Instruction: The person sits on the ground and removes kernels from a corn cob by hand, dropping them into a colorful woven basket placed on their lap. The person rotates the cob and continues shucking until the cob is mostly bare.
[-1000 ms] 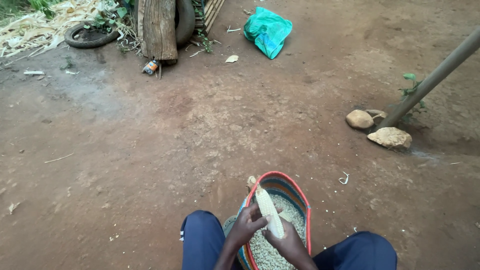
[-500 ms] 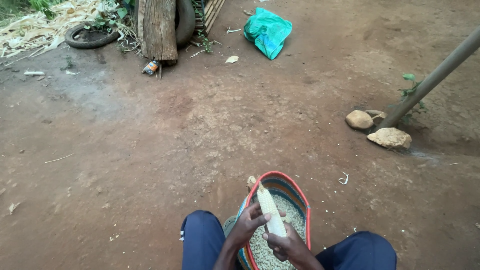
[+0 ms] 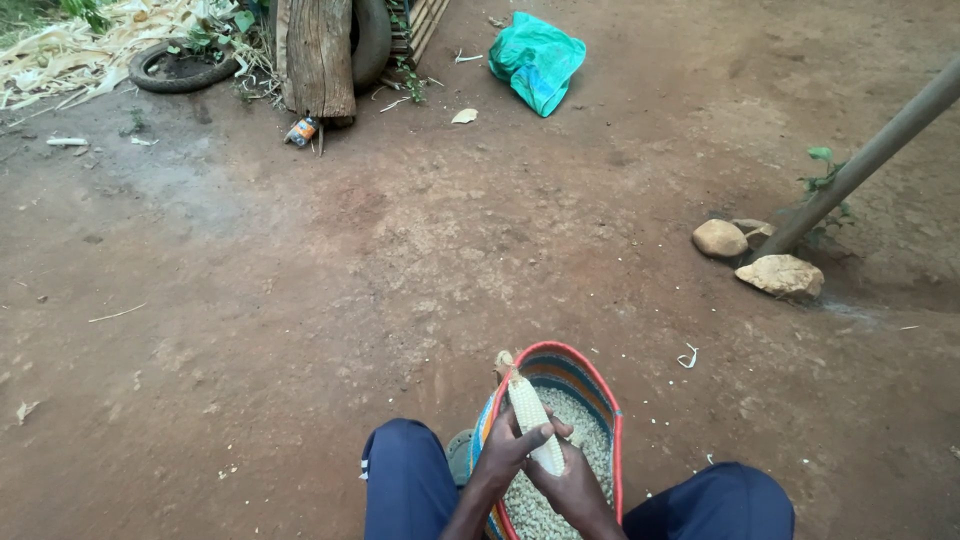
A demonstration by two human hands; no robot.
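Both hands on a pale, long maize cob over the basket.
Left hand wraps the cob's middle, right hand grips its lower end, above the round woven basket with a red rim, half full of loose pale kernels, on bare reddish earth ground.

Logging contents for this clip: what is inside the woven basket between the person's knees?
The woven basket holds loose pale maize kernels. The left hand and right hand grip a maize cob over it, covering part of the kernels; the basket's bottom is hidden.
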